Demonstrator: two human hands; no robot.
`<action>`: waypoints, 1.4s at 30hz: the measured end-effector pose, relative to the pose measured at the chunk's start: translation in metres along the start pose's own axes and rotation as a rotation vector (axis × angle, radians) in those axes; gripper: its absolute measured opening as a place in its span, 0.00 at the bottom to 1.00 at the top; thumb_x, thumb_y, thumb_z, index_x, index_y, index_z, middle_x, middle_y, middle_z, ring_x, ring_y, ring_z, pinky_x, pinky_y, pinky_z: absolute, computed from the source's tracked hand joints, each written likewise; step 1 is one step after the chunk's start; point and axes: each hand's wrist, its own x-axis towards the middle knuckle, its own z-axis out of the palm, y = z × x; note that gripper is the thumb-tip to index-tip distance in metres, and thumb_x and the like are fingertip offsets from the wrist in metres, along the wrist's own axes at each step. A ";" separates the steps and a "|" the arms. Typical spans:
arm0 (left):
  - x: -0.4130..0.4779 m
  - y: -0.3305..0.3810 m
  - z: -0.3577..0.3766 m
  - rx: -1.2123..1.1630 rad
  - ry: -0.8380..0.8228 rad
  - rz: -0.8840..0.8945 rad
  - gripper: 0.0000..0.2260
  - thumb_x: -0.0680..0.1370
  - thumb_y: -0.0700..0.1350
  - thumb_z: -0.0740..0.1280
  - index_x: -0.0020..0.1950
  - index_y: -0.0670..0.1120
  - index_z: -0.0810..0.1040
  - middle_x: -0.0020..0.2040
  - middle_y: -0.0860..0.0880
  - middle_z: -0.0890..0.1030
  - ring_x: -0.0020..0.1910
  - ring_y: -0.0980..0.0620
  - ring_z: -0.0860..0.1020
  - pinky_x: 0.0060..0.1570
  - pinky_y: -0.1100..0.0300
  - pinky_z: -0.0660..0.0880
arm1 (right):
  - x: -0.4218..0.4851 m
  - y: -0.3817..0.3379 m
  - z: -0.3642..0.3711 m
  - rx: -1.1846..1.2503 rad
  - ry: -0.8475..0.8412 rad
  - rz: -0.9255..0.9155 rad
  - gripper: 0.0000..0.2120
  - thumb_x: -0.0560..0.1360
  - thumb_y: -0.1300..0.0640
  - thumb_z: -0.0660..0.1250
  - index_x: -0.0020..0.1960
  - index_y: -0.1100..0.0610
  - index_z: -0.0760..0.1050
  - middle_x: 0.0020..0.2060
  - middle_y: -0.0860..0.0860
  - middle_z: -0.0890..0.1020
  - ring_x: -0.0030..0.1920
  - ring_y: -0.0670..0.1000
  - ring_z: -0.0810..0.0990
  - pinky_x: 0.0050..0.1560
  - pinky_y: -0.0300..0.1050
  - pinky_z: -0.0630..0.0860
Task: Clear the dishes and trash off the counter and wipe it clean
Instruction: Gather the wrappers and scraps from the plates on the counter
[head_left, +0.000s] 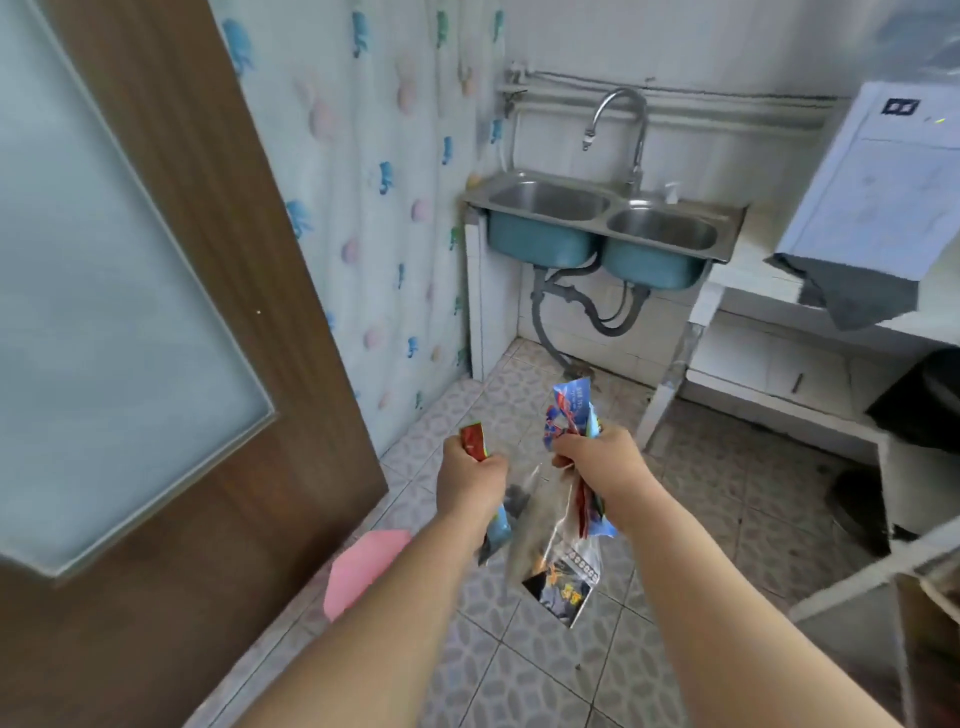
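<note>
Both hands were closed on trash, held out over the floor (519, 675) near the camera. The left hand (470, 480) curled round a red and blue wrapper (475, 440). The right hand (597, 462) gripped a bunch of wrappers (569, 410), with a clear plastic bag (563, 566) hanging below it. The counter (748, 265) lay far right, beside the sink (602, 208), with a grey cloth (852, 296) draped over its edge. This looked like the trash-clearing step. Next, the load probably needed a bin. The dark bag (919, 405) at the right edge might have been one, though I could not tell.
</note>
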 end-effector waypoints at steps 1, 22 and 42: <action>0.014 -0.005 -0.019 0.001 0.036 -0.016 0.08 0.74 0.40 0.63 0.52 0.44 0.70 0.36 0.50 0.72 0.32 0.52 0.71 0.31 0.60 0.67 | 0.005 -0.002 0.024 -0.009 -0.035 0.001 0.04 0.73 0.64 0.67 0.40 0.63 0.75 0.31 0.55 0.79 0.28 0.51 0.73 0.32 0.41 0.71; 0.207 -0.159 -0.143 0.070 0.469 -0.312 0.12 0.75 0.44 0.67 0.52 0.47 0.65 0.41 0.48 0.75 0.42 0.43 0.77 0.46 0.51 0.76 | 0.156 0.085 0.288 -0.242 -0.197 0.023 0.03 0.71 0.59 0.66 0.40 0.57 0.72 0.35 0.58 0.81 0.36 0.60 0.82 0.45 0.55 0.79; 0.349 -0.401 -0.081 -0.125 0.219 -0.810 0.43 0.67 0.61 0.72 0.76 0.50 0.56 0.68 0.47 0.70 0.62 0.45 0.73 0.61 0.50 0.72 | 0.278 0.369 0.410 -0.400 -0.419 0.297 0.31 0.59 0.42 0.75 0.60 0.49 0.74 0.50 0.53 0.81 0.49 0.52 0.82 0.52 0.52 0.79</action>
